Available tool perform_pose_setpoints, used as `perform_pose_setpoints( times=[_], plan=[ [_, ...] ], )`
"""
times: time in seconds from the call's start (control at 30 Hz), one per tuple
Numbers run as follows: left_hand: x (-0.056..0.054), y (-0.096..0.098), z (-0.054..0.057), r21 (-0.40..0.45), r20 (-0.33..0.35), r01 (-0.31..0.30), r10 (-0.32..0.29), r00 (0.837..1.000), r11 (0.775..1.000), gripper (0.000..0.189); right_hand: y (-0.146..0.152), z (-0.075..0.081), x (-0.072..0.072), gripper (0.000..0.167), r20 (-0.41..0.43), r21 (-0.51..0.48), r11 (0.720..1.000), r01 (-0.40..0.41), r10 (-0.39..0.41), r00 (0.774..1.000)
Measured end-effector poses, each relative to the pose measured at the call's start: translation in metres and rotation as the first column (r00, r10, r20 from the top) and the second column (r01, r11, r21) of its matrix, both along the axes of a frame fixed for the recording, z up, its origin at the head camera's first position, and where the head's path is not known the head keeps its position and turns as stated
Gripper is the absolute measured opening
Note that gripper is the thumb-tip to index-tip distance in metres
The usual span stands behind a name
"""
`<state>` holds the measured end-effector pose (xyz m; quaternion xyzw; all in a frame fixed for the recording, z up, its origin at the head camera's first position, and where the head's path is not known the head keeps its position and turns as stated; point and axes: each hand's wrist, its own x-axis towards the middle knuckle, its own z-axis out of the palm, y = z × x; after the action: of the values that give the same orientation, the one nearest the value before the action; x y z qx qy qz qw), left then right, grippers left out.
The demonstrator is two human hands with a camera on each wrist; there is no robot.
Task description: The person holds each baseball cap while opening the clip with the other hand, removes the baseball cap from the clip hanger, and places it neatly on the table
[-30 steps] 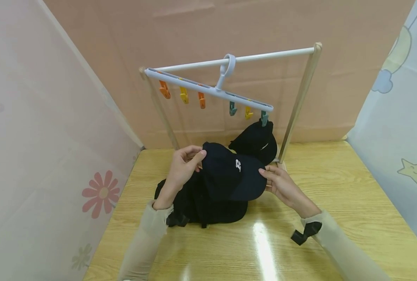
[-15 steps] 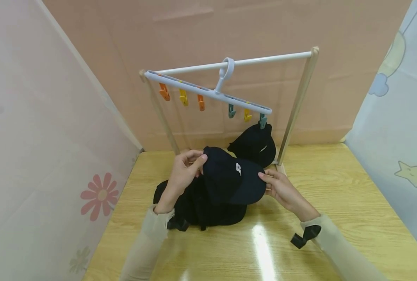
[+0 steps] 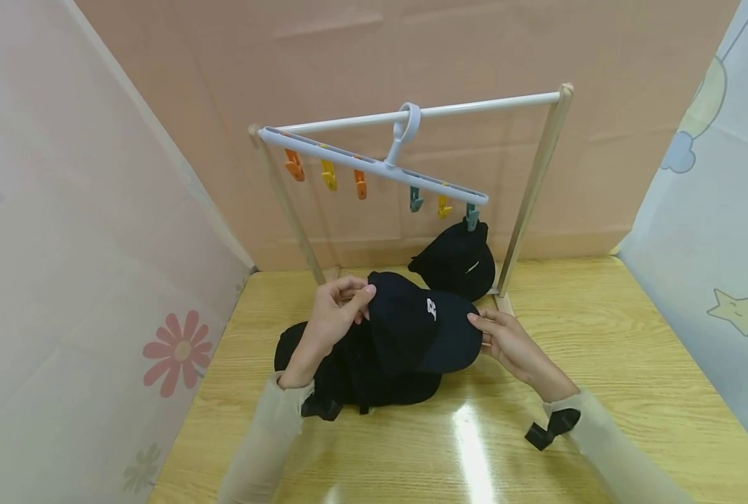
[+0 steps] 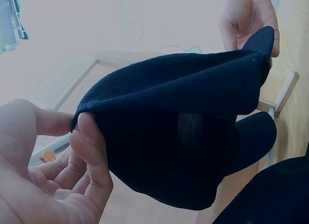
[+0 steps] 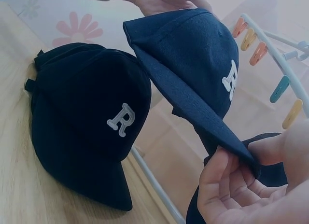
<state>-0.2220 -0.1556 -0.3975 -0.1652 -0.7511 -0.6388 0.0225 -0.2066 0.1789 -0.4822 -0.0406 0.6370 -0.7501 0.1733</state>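
Note:
A dark baseball cap (image 3: 405,322) with a white letter R is stretched between my two hands in the head view. My left hand (image 3: 335,311) pinches its crown edge with thumb and fingers, also seen by the left wrist camera, where the cap (image 4: 159,132) shows its hollow inside. On the brim's far right edge, my right hand (image 3: 513,343) grips with the thumb on top. Lying on the table below is a dark cap (image 5: 91,108) with the same white R, apparently with another behind it. One more dark cap (image 3: 459,262) hangs at the rightmost teal clip (image 3: 471,217).
A pale blue hanger (image 3: 374,164) with several orange, yellow and teal clips hooks over the white bar (image 3: 494,105) of a wooden-legged stand. Its right leg (image 3: 534,196) rises beyond my right hand. Patterned fabric walls (image 3: 97,245) flank the wooden table (image 3: 601,364).
Both hands have shifted the held cap slightly right and down towards me, keeping their grip. The hanger and the other caps stay put.

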Motion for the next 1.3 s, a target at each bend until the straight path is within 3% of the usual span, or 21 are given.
perform_pose_setpoints(
  times=[0.3, 1.3],
  plan=[
    [0.002, -0.002, -0.010, -0.033, 0.029, 0.026, -0.025, 0.999, 0.999, 0.020, 0.000, -0.009, 0.001, 0.017, 0.021, 0.050, 0.999, 0.023, -0.024, 0.999],
    [0.006, -0.008, -0.039, -0.136, 0.056, 0.029, -0.022, 0.998, 0.990, 0.023, 0.000, -0.032, 0.005, 0.027, 0.017, 0.190, 0.981, 0.022, -0.025, 1.000]
  ],
)
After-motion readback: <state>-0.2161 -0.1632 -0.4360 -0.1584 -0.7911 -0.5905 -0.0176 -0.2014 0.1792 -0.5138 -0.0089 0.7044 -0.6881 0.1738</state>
